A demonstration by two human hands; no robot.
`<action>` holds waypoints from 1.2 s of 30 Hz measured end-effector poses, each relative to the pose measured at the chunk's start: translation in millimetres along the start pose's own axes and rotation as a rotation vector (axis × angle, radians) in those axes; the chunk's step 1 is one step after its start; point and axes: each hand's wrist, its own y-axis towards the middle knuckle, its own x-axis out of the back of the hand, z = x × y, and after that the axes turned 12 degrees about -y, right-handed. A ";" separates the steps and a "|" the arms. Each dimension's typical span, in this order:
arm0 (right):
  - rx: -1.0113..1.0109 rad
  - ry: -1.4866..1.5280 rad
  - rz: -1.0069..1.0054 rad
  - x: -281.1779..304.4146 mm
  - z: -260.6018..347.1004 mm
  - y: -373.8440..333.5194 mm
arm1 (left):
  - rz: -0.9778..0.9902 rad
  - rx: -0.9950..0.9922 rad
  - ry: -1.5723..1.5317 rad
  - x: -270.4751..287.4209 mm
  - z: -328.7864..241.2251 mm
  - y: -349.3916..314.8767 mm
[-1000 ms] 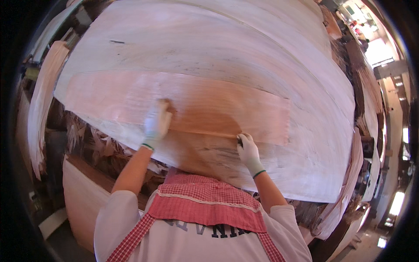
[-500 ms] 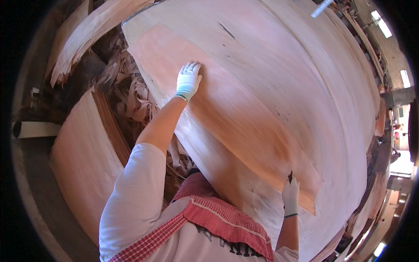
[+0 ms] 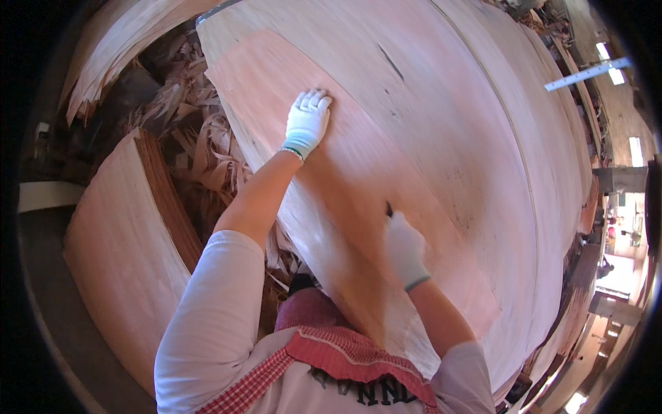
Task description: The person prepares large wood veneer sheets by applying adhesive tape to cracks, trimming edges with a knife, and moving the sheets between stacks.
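Note:
A pinkish veneer sheet (image 3: 258,69) lies slantwise on a larger, paler wood sheet (image 3: 448,96). My left hand (image 3: 308,123), in a white glove, presses flat on the pinkish sheet, fingers stretched away from me. Also gloved, my right hand (image 3: 405,247) is closed on a small dark pointed tool (image 3: 389,208), perhaps a knife; most of it is hidden in the fist. The tool's tip is over the middle of the pinkish sheet; whether it touches the wood I cannot tell.
A stack of veneer (image 3: 121,214) stands at the left, beside a heap of torn veneer shreds (image 3: 217,148). Curled sheets (image 3: 121,45) rise at the far left. At the upper right is a pale blue marked strip (image 3: 586,74). The paler sheet has a dark slit (image 3: 391,62).
My right hand has swept with the tool from the near right end of the pinkish sheet toward its middle, up and left. My left hand stays pressed on the sheet. The view has shifted slightly.

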 end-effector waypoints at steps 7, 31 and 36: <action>0.060 0.158 -0.107 22.1 131.3 189.8 | 0.035 0.237 -0.155 2.4 -2.2 1.5; -0.089 -0.008 0.303 -121.2 -157.5 -178.1 | 0.379 -0.322 -0.129 -38.2 -295.9 -134.9; 0.039 -0.029 0.249 -131.3 -228.0 -226.4 | 0.595 -0.387 -0.297 -56.1 -415.8 -187.2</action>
